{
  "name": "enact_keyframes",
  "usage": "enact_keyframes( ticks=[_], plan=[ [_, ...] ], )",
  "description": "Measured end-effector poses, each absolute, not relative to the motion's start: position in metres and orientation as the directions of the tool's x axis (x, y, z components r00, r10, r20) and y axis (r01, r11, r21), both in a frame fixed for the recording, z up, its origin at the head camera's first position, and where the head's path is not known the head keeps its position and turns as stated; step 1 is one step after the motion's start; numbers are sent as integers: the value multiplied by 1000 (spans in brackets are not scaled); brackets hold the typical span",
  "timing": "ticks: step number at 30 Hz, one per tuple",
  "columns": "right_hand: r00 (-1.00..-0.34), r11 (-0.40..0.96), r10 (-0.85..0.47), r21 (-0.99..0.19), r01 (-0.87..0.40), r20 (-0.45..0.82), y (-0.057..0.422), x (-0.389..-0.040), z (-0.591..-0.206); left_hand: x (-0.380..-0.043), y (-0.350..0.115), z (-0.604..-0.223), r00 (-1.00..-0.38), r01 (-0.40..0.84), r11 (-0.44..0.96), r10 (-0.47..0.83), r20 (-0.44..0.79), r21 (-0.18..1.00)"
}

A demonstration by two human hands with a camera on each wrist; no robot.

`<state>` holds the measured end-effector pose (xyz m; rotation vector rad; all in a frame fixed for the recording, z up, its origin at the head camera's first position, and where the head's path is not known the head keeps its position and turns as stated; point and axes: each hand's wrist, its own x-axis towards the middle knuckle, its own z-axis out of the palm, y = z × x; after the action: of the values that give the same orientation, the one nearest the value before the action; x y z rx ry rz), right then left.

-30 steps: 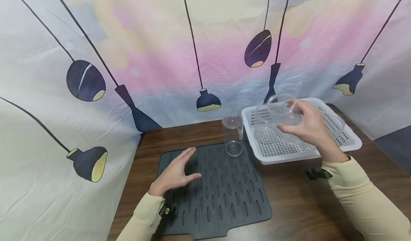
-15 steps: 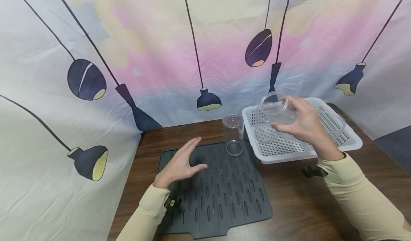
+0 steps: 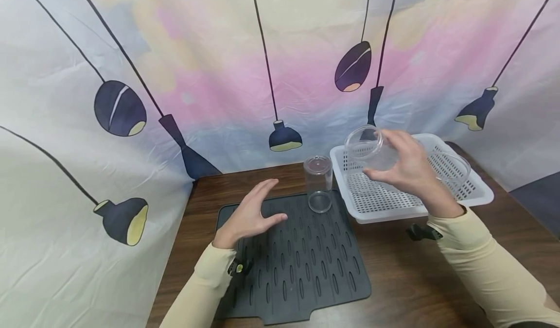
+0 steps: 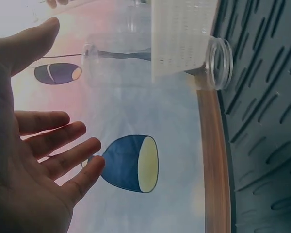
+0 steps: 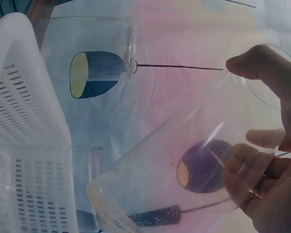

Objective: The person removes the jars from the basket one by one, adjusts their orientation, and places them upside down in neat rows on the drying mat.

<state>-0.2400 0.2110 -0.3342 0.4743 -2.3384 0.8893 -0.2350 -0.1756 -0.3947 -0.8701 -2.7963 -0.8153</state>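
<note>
My right hand grips a clear jar around its side, above the white basket. The jar is tilted, its round mouth toward the upper left; in the right wrist view its see-through wall crosses in front of my fingers. My left hand hovers over the dark grey drying mat, fingers straight and thumb apart, holding nothing. Another clear jar stands upside down at the mat's far right corner. It shows beyond my left hand in the left wrist view.
More clear jars lie in the basket, their outlines hard to make out. Mat and basket sit side by side on a brown wooden table. A cloth backdrop printed with lamps hangs just behind the table's far edge.
My right hand has moved a little left with the jar, tilting it further. My left hand has drifted up and to the right over the mat. The standing jar has not moved.
</note>
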Motion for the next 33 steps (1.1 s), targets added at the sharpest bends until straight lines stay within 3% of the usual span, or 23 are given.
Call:
enact_keyframes(
  ticks=[10,33],
  plan=[
    [-763,742,-130,-448,-499,633,203,-235,-330,-236,-164,-384,-815,577,668,502,288,470],
    [-640,710,-219,-330,-622,736,188,-239,-336,-240,-137,-367,-793,607,637,526,308,476]
  ],
)
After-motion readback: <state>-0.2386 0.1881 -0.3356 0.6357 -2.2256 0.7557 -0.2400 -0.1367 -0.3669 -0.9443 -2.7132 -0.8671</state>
